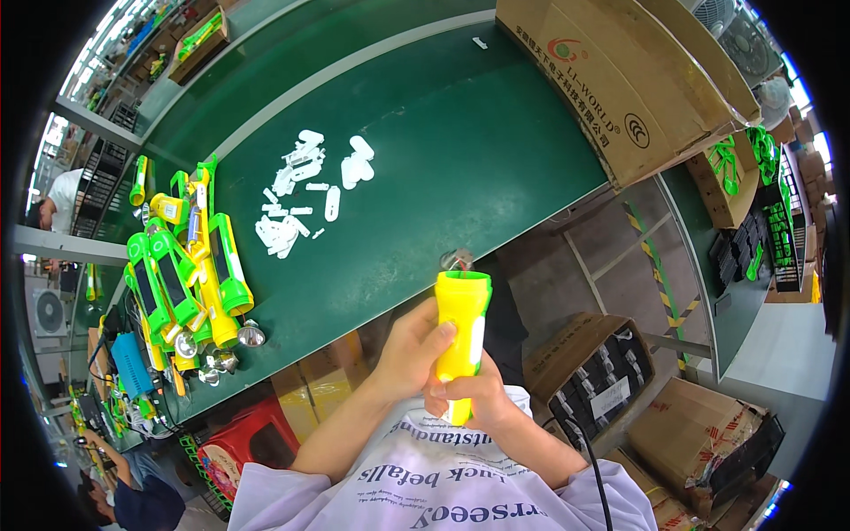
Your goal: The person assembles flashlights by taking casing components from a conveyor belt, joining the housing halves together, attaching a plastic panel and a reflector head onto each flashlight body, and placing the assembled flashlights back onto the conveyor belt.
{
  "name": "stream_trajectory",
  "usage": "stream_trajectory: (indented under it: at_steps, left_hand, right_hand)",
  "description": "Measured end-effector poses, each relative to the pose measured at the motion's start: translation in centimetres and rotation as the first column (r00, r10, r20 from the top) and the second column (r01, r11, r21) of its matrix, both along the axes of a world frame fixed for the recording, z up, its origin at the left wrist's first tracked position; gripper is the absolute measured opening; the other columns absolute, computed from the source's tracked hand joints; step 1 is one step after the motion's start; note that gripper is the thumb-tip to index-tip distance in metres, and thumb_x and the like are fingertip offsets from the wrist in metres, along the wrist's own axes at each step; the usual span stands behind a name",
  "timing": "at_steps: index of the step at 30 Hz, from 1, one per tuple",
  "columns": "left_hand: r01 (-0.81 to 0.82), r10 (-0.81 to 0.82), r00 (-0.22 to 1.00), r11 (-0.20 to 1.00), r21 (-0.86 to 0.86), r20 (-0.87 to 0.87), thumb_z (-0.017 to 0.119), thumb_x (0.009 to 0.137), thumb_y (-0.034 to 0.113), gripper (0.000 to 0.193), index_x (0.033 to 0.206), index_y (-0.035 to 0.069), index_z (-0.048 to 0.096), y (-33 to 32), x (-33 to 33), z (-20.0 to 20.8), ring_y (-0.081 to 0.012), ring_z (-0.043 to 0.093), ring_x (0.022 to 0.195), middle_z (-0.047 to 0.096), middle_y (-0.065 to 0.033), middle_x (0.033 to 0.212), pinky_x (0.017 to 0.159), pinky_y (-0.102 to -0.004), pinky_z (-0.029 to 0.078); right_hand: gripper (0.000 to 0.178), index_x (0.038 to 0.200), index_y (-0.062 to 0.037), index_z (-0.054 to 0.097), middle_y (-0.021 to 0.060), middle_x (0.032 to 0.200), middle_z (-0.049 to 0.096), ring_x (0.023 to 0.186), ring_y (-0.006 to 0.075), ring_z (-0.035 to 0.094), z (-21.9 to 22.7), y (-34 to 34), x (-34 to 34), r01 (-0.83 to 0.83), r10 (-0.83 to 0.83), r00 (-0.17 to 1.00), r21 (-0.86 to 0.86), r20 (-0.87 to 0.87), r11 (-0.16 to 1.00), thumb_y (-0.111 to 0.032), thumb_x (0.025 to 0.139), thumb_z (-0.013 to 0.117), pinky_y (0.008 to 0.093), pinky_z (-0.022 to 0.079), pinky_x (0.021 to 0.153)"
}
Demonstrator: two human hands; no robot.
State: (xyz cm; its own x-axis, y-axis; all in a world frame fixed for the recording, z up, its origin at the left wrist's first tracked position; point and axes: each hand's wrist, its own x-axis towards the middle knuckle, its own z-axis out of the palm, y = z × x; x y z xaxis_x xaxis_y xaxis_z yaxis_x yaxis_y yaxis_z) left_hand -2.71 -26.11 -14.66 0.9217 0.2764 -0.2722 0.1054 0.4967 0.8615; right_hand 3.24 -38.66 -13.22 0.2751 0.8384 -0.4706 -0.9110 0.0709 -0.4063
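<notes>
Both of my hands are closed on a yellow-and-green flashlight body (462, 310), which stands upright in front of my chest at the table's front edge. My left hand (407, 354) wraps its left side, the thumb lying along the yellow housing. Lower down, my right hand (482, 396) grips near the bottom end. A shiny reflector (457, 259) sits loose at the flashlight's open top, with a bit of wire visible. On the green table (390, 159) lie small white plastic pieces (332, 203) in loose heaps. To their left is a pile of similar flashlights (208, 265).
Several loose reflectors (251, 334) lie at the table's near left corner. A large cardboard box (611, 80) stands at the far right. Below are a red stool (252, 434) and an open carton (593, 372) of dark parts. Another person (142, 487) is at lower left.
</notes>
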Motion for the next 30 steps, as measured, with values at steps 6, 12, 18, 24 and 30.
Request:
stream_trajectory:
  at_steps: [6, 12, 18, 24, 30]
  left_hand:
    - [-0.115, 0.117, 0.992, 0.992, 0.054, -0.045, 0.052, 0.101, 0.038, 0.047, 0.126, -0.002, 0.053, 0.0, -1.3, -1.6, -0.0160, 0.065, 0.092, 0.066, -0.0130, 0.107, 0.082, -0.0284, 0.053]
    - [-0.136, 0.136, 0.991, 0.990, -0.028, 0.009, 0.053, 0.100, 0.036, 0.048, 0.129, -0.003, 0.051, 0.3, -2.3, -0.8, -0.0193, 0.067, 0.094, 0.065, -0.0162, 0.112, 0.084, -0.0321, 0.054]
    - [-0.125, 0.126, 0.992, 0.991, 0.054, -0.020, 0.052, 0.101, 0.035, 0.048, 0.130, -0.003, 0.051, 0.3, -2.5, -1.7, -0.0182, 0.066, 0.093, 0.066, -0.0166, 0.111, 0.081, -0.0301, 0.054]
    - [-0.129, 0.133, 0.990, 0.989, 0.073, -0.055, 0.052, 0.100, 0.037, 0.049, 0.127, -0.004, 0.053, 0.2, -2.2, -1.3, -0.0175, 0.067, 0.092, 0.067, -0.0169, 0.108, 0.080, -0.0281, 0.054]
    - [-0.127, 0.127, 0.992, 0.989, 0.071, -0.001, 0.054, 0.100, 0.036, 0.049, 0.129, -0.004, 0.052, 0.2, -2.2, -0.4, -0.0180, 0.065, 0.099, 0.065, -0.0187, 0.116, 0.085, -0.0295, 0.053]
  right_hand:
    - [0.030, 0.096, 0.0009, 0.051, 0.0124, 0.069, 0.053, 0.052, 0.0229, 0.052, -1.4, 0.8, -0.4, -0.090, 0.089, 0.992, -0.009, -0.091, 0.996, 0.004, 0.067, 0.057, 0.0356, 0.043, 0.049]
    - [0.020, 0.087, 0.0009, 0.053, 0.0119, 0.066, 0.052, 0.050, 0.0220, 0.051, -2.1, 1.1, -0.5, -0.167, 0.185, 0.971, 0.120, -0.152, 0.979, 0.003, 0.067, 0.058, 0.0349, 0.042, 0.048]
    - [0.020, 0.087, 0.0006, 0.053, 0.0120, 0.066, 0.052, 0.050, 0.0218, 0.050, -1.8, 1.1, -0.9, -0.141, 0.152, 0.972, 0.078, -0.177, 0.987, 0.003, 0.068, 0.059, 0.0348, 0.041, 0.048]
    - [0.022, 0.088, 0.0005, 0.053, 0.0122, 0.065, 0.052, 0.049, 0.0219, 0.049, -1.2, 1.0, -1.0, -0.102, 0.108, 0.979, 0.044, -0.172, 0.994, 0.003, 0.068, 0.059, 0.0346, 0.040, 0.049]
    - [0.029, 0.092, -0.0004, 0.050, 0.0106, 0.069, 0.053, 0.049, 0.0204, 0.052, -2.1, 0.7, -0.9, -0.155, 0.176, 0.967, 0.122, -0.185, 0.980, 0.003, 0.064, 0.056, 0.0333, 0.042, 0.046]
